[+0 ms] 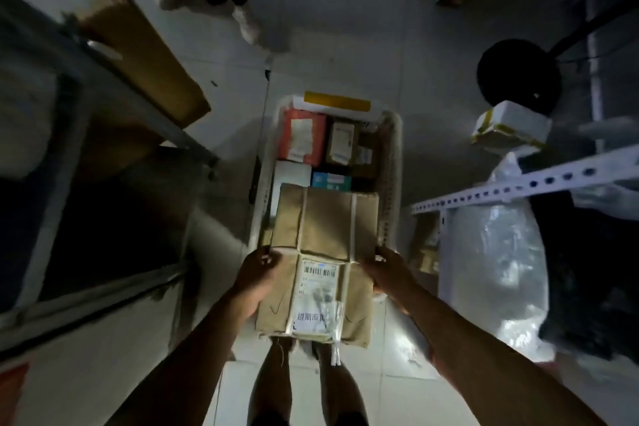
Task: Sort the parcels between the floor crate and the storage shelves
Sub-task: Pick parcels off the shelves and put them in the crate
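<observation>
1. Brown box (321,252), white straps, shipping label on near face, held in the air over the near end of the white crate (392,162) on the floor.
2. Left hand (254,282) grips the box's left side, thumb on top.
3. Right hand (387,273) grips the right side, fingers curled round the edge.
4. Crate holds more parcels: orange box (302,137), small brown box (340,143), blue packet (332,181).
5. Metal shelf (539,180) at right, plastic-wrapped bag (494,270) under it; another shelf (69,183) at left.
</observation>
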Demonstrator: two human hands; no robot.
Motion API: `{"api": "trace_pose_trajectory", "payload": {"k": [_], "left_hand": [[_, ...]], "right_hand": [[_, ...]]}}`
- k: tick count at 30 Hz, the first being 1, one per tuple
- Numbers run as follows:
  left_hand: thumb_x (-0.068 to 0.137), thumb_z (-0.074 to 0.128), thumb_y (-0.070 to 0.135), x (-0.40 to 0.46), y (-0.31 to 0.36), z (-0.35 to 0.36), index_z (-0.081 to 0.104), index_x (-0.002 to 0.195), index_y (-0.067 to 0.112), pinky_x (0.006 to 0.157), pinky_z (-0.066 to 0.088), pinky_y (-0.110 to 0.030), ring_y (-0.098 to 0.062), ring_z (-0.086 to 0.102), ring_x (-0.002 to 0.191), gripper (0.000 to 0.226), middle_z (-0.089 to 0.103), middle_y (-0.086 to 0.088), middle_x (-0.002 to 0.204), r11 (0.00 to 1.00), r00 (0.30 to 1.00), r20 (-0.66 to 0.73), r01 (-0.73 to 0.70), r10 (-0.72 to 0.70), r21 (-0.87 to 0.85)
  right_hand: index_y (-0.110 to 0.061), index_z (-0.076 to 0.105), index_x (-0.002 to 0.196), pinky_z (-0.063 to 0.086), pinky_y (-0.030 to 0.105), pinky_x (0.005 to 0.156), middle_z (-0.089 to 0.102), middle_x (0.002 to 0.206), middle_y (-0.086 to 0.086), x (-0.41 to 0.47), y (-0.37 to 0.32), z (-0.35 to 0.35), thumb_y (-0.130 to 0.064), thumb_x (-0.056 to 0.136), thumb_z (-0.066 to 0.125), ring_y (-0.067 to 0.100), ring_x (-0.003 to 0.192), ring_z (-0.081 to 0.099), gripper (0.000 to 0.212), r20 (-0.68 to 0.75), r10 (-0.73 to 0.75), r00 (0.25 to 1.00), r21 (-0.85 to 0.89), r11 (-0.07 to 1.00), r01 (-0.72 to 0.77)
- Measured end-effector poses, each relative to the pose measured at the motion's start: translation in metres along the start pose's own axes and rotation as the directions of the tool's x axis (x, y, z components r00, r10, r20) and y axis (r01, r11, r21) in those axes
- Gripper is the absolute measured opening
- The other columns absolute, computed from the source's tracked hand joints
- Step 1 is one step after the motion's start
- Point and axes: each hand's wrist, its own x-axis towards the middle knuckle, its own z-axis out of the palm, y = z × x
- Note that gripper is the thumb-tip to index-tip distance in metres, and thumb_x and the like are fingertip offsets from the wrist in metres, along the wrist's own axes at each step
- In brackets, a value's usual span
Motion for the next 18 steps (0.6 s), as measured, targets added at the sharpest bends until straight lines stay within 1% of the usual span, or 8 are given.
{"api": "trace_pose_trajectory", "payload": {"k": [3, 5, 8, 11, 13, 15, 16, 18], "left_hand": [[0.099, 0.064, 0.031, 0.100, 0.018, 0.014, 0.067, 0.104, 0.023, 0.056, 0.046, -0.022, -0.015, 0.061, 0.080, 0.010, 0.068, 0.001, 0.090, 1.000, 0.998, 0.058, -0.023, 0.023, 0.006], [0.097, 0.068, 0.019, 0.163, 0.029, 0.025, 0.067, 0.095, 0.016, 0.054, 0.047, -0.015, -0.018, 0.060, 0.084, 0.004, 0.066, 0.000, 0.086, 0.997, 0.997, 0.046, -0.057, 0.059, -0.053], [0.096, 0.067, 0.008, 0.240, 0.046, 0.040, 0.067, 0.098, 0.006, 0.048, 0.042, -0.006, -0.018, 0.059, 0.080, 0.003, 0.061, 0.003, 0.081, 0.990, 0.991, -0.005, -0.130, 0.130, -0.057], [0.097, 0.064, 0.009, 0.300, 0.063, 0.045, 0.069, 0.110, 0.006, 0.076, 0.049, -0.018, -0.035, 0.063, 0.099, 0.014, 0.058, 0.009, 0.084, 0.953, 0.950, -0.135, -0.261, 0.282, 0.153], [0.095, 0.064, 0.014, 0.328, 0.066, 0.041, 0.062, 0.131, 0.005, 0.101, 0.049, -0.036, -0.035, 0.057, 0.120, 0.037, 0.062, -0.007, 0.112, 0.774, 0.791, -0.220, -0.431, 0.572, 0.463], [0.094, 0.063, 0.024, 0.343, 0.066, 0.041, 0.057, 0.141, 0.012, 0.114, 0.042, -0.041, -0.030, 0.045, 0.138, 0.050, 0.048, -0.012, 0.148, 0.512, 0.630, -0.089, -0.531, 0.771, 0.675], [0.094, 0.062, 0.028, 0.348, 0.063, 0.044, 0.055, 0.145, 0.017, 0.116, 0.039, -0.042, -0.029, 0.039, 0.144, 0.053, 0.040, -0.009, 0.158, 0.386, 0.619, 0.052, -0.550, 0.783, 0.741], [0.097, 0.057, 0.034, 0.352, 0.051, 0.054, 0.041, 0.154, 0.028, 0.119, 0.035, -0.042, -0.025, 0.026, 0.153, 0.060, 0.026, -0.003, 0.167, 0.297, 0.745, 0.264, -0.526, 0.613, 0.797]], "right_hand": [[-0.018, 0.067, 0.105, 0.055, 0.031, 0.067, 0.071, 0.074, -0.003, 0.080, -0.014, 0.007, -0.013, 0.092, 0.074, 0.013, 0.069, 0.064, 0.016, -0.057, -0.026, 0.998, 0.076, 0.997, 0.031], [-0.021, 0.066, 0.098, 0.058, 0.033, 0.065, 0.071, 0.080, -0.002, 0.138, -0.028, 0.008, -0.009, 0.092, 0.072, 0.017, 0.072, 0.066, 0.015, -0.057, -0.049, 0.997, 0.124, 0.991, 0.056], [-0.015, 0.066, 0.111, 0.058, 0.049, 0.088, 0.072, 0.104, 0.010, 0.217, -0.051, 0.014, -0.007, 0.094, 0.069, 0.028, 0.094, 0.069, 0.019, -0.083, -0.089, 0.993, 0.126, 0.987, 0.099], [-0.004, 0.061, 0.131, 0.054, 0.048, 0.099, 0.067, 0.127, 0.019, 0.288, -0.079, 0.025, -0.007, 0.096, 0.067, 0.035, 0.115, 0.065, 0.037, -0.127, -0.184, 0.975, 0.018, 0.982, 0.187], [-0.005, 0.051, 0.144, 0.050, 0.048, 0.106, 0.061, 0.137, 0.019, 0.324, -0.094, 0.040, 0.000, 0.095, 0.065, 0.031, 0.121, 0.060, 0.052, -0.061, -0.242, 0.968, -0.040, 0.970, 0.240], [-0.014, 0.033, 0.157, 0.045, 0.046, 0.111, 0.053, 0.147, 0.016, 0.347, -0.103, 0.055, 0.004, 0.094, 0.063, 0.030, 0.130, 0.053, 0.072, 0.076, -0.219, 0.973, -0.034, 0.974, 0.222], [-0.019, 0.024, 0.160, 0.041, 0.039, 0.112, 0.046, 0.152, 0.011, 0.354, -0.103, 0.061, 0.002, 0.093, 0.064, 0.030, 0.135, 0.048, 0.081, 0.124, -0.193, 0.973, -0.072, 0.977, 0.202], [-0.021, 0.013, 0.162, 0.033, 0.027, 0.112, 0.030, 0.159, 0.005, 0.359, -0.101, 0.070, -0.001, 0.093, 0.064, 0.026, 0.146, 0.032, 0.088, 0.141, -0.151, 0.979, -0.219, 0.959, 0.179]]}}
